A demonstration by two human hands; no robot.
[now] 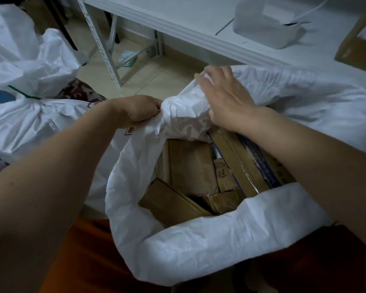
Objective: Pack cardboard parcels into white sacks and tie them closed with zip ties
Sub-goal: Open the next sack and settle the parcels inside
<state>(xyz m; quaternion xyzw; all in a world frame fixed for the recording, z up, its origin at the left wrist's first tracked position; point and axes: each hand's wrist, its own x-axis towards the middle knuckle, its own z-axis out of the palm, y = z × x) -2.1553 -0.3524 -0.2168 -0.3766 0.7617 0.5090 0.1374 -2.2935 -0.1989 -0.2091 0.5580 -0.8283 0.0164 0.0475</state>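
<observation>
Both hands work the far rim of the open white sack (199, 246), which stands on the floor just below the camera and is filled with brown cardboard parcels (190, 166). The left hand (137, 112) is curled tight around a gathered bunch of the rim, while the right hand (224, 98) lies over the fabric next to it, fingers apparently hooked into the fold, though their tips are hidden. To the left sits a tied white sack (30, 123) cinched with a green zip tie (24, 94), and a white desk (199, 24) stands behind.

Dim beige tile floor (148, 77), white table (188, 20)
</observation>
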